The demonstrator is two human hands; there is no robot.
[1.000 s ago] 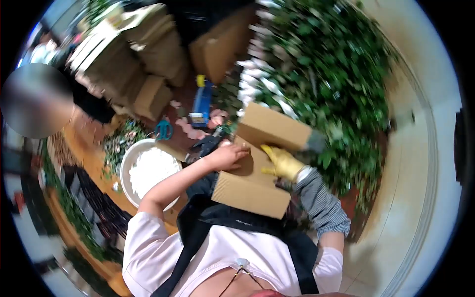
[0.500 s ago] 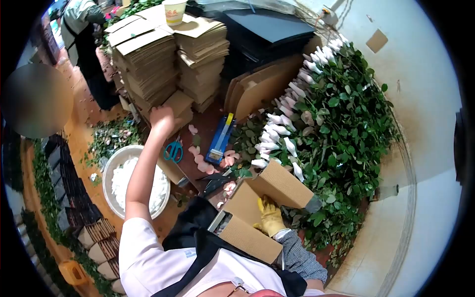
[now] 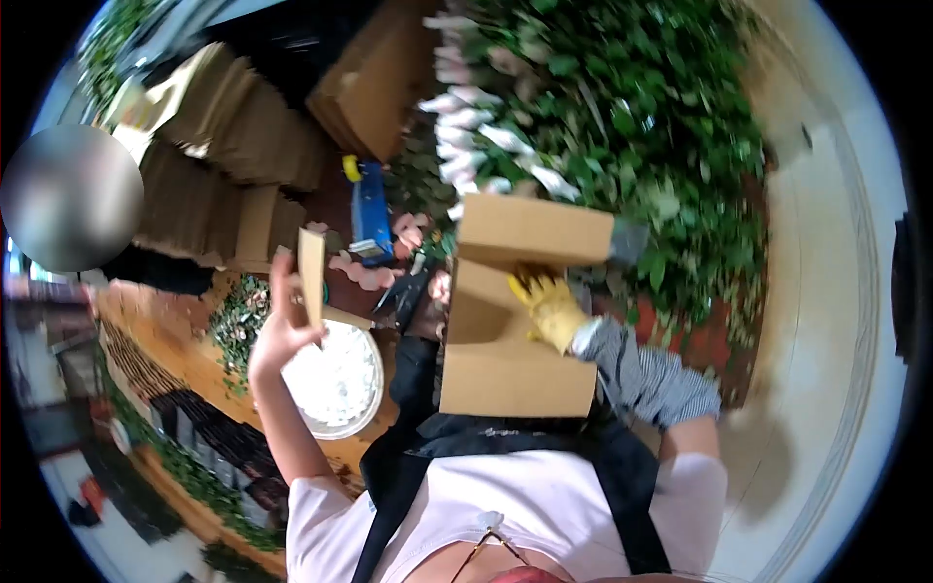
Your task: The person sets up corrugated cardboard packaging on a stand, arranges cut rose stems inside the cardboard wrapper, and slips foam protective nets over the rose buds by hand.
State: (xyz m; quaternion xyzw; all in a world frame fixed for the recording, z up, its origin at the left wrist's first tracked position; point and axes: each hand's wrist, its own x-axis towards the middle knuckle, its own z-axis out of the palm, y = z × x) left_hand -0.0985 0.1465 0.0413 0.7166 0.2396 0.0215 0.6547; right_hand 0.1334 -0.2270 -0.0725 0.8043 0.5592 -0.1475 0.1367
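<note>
My left hand (image 3: pixel 280 335), bare and raised over the left side, grips a narrow piece of cardboard (image 3: pixel 311 272) seen nearly edge-on. Below it stands a white tub (image 3: pixel 374 408) holding many small white pieces. In front of my body, a cardboard sheet (image 3: pixel 515 374) lies bent, its far flap standing up. My right hand (image 3: pixel 549 311), in a yellow glove with a checked sleeve, rests on this sheet with its fingers spread.
Stacked cardboard sheets (image 3: pixel 267 126) rise at the upper left. A blue tape dispenser (image 3: pixel 370 209) stands beyond the sheet, near loose pink petals (image 3: pixel 364 274). Leafy rose stems (image 3: pixel 641 126) with white-wrapped heads (image 3: pixel 462 136) fill the upper right.
My left hand has come back from the cardboard stack, now holding a cardboard piece. The view has turned and shifted. My right hand stays on the bent sheet.
</note>
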